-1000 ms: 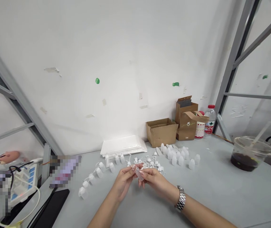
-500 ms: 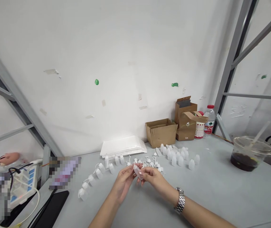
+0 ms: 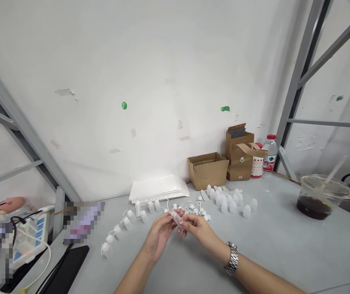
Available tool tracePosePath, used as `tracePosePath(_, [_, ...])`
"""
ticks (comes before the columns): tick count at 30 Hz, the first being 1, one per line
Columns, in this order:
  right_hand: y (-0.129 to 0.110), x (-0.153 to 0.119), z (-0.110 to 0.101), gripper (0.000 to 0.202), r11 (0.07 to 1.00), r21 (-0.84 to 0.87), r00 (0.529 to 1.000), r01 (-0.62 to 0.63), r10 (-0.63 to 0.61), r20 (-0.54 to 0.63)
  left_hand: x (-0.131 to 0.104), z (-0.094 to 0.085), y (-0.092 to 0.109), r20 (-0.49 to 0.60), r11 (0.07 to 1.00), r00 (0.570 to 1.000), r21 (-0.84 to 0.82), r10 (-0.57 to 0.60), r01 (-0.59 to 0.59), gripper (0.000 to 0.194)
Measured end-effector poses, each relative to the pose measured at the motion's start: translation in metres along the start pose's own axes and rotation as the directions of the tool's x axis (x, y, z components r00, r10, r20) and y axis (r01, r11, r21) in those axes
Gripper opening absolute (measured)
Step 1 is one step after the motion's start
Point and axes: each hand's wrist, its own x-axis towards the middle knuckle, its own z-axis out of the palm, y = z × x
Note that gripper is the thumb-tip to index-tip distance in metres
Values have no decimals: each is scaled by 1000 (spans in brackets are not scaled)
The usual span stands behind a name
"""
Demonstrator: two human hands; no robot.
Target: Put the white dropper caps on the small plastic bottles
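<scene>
Over the middle of the desk, both hands meet at one small translucent dropper bottle [image 3: 178, 220], which is tilted with its top towards the upper left. My right hand [image 3: 199, 228] pinches its body between thumb and fingers. At the neck, my left hand [image 3: 159, 233] has its fingers closed, and a thin white cap strap [image 3: 168, 205] sticks up above them. Part of the cap is hidden by the left fingers. Just behind the hands lies a pile of loose white caps [image 3: 197, 209]. Capped bottles [image 3: 127, 223] stand in a curved row to the left; uncapped bottles [image 3: 224, 200] cluster at the right.
White flat sheets [image 3: 159, 188] are stacked against the wall, beside an open cardboard box [image 3: 209, 173] and a brown paper bag [image 3: 239, 159]. A plastic cup with dark drink [image 3: 315, 204] stands at the right. On the left are a power strip [image 3: 34, 237] and a black flat object [image 3: 64, 269].
The white cap strap now stands up above my left fingers, where it did not show before. Both hands stay around the bottle with only slight finger movement.
</scene>
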Motion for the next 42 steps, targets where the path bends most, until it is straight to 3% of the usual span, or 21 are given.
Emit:
tracePosePath(13, [-3,-3,4,38,1000,25,999,-17,16,40,0,-3,-2,-70,999,998,-34,-10,8,17])
tracePosePath(22, [0,-3,-6,33,935,331,976,-124,54,211,0,1,-3,35,999,999,45,22,-23,23])
tracePosePath(24, [-3,-2,-7,35,950,287,975,-123,61,214,0,0,-3,-8,998,999,48,40,-39,21])
tracePosePath(28, [-5,0,-6,35,997,76,999,-33,30,45,2,-2,-5,-120,993,987,55,110,-104,17])
tracePosePath(31, [-4,0,-5,35,1000,7,1000,-16,16,-5,3,-2,-5,-90,996,992,22,85,-84,17])
tracePosePath(37, [-2,-1,-4,36,998,53,994,-21,15,109,2,0,-9,47,997,999,-71,17,-14,21])
tracePosePath(42, [0,-1,1,34,998,68,999,15,-18,41,2,-1,-14,60,984,998,-177,-15,26,19])
